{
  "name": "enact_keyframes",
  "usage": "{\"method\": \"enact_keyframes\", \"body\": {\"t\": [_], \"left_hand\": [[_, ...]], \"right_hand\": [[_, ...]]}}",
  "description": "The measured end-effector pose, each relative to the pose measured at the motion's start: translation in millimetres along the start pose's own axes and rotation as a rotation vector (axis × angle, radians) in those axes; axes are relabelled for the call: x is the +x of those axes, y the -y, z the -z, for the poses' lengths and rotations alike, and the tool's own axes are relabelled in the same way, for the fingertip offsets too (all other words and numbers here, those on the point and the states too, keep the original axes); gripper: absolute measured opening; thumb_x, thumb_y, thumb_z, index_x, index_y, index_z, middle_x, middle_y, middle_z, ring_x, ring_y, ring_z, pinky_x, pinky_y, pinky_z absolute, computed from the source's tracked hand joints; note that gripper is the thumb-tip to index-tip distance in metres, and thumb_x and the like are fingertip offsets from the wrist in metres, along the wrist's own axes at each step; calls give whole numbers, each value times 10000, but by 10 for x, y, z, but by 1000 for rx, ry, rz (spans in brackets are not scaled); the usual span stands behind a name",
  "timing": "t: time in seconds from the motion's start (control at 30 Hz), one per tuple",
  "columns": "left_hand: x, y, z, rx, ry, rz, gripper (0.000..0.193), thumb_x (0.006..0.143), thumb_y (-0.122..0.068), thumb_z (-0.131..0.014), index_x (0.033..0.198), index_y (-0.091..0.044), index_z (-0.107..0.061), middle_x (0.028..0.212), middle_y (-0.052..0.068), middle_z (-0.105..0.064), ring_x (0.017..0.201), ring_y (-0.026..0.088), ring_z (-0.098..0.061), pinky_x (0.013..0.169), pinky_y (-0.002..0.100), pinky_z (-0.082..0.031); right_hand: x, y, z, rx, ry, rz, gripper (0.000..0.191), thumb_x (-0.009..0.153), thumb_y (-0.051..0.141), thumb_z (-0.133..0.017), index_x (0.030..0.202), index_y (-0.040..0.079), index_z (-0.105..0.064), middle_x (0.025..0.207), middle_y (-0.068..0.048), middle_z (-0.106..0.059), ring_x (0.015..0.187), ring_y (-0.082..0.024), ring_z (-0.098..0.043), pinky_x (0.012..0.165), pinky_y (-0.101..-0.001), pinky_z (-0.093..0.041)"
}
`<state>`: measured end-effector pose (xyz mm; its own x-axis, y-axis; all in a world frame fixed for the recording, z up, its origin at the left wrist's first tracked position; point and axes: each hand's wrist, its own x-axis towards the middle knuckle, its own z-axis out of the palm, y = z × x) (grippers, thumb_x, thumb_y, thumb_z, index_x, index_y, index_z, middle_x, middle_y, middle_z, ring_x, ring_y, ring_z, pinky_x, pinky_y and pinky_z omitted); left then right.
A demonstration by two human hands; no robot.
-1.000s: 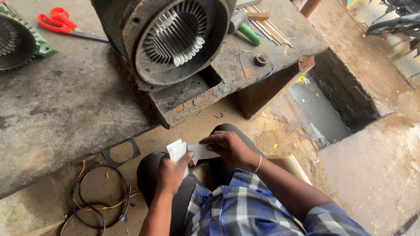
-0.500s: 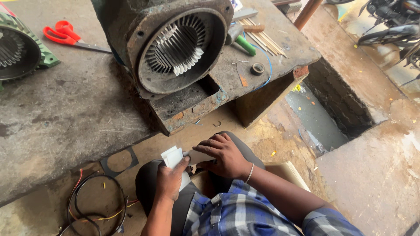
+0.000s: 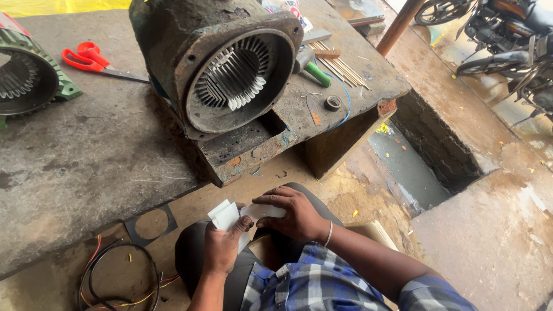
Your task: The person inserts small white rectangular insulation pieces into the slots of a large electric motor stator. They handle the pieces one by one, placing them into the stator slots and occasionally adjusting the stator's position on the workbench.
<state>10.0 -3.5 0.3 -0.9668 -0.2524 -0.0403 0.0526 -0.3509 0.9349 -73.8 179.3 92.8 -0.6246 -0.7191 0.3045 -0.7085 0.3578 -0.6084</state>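
My left hand [image 3: 222, 246] grips a small stack of white paper strips [image 3: 226, 215] over my lap. Beside it, my right hand [image 3: 291, 214] pinches one white strip [image 3: 262, 211] at the stack's right edge. Both hands are low in the view, just in front of the workbench edge. On the bench above them lies a rusty motor stator housing [image 3: 227, 75], its open bore facing me; white paper liners [image 3: 245, 99] stick out of some of its slots.
A worn concrete workbench [image 3: 98, 161] carries red-handled scissors [image 3: 86, 57], a green motor housing [image 3: 29, 80], a green-handled tool [image 3: 314, 72], thin sticks [image 3: 343, 69] and a small ring [image 3: 332, 102]. Wire coils [image 3: 118, 276] lie on the floor at left. A motorcycle [image 3: 507, 34] stands at right.
The view has shifted, so the bench sits a little lower. My hands stay together over my lap, and my right hand has drawn one strip from the stack.
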Motion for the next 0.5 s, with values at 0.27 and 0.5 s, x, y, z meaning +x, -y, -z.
{"method": "enact_keyframes", "body": {"t": [0.27, 0.5], "left_hand": [[15, 16, 51, -116, -59, -7, 502, 832, -301, -804, 1188, 20, -656, 798, 40, -687, 768, 129, -656, 770, 290, -559], [107, 24, 82, -143, -144, 96, 399, 877, -287, -755, 1129, 8, -663, 763, 30, -623, 716, 120, -588, 720, 312, -559]], "right_hand": [[434, -55, 517, -377, -239, 339, 336, 765, 211, -864, 1082, 162, -766, 1088, -48, -743, 910, -250, -686, 787, -370, -542], [1393, -235, 1039, -800, -602, 410, 247, 916, 186, -815, 1144, 106, -764, 1092, -53, -709, 928, -237, -656, 762, -364, -553]]}}
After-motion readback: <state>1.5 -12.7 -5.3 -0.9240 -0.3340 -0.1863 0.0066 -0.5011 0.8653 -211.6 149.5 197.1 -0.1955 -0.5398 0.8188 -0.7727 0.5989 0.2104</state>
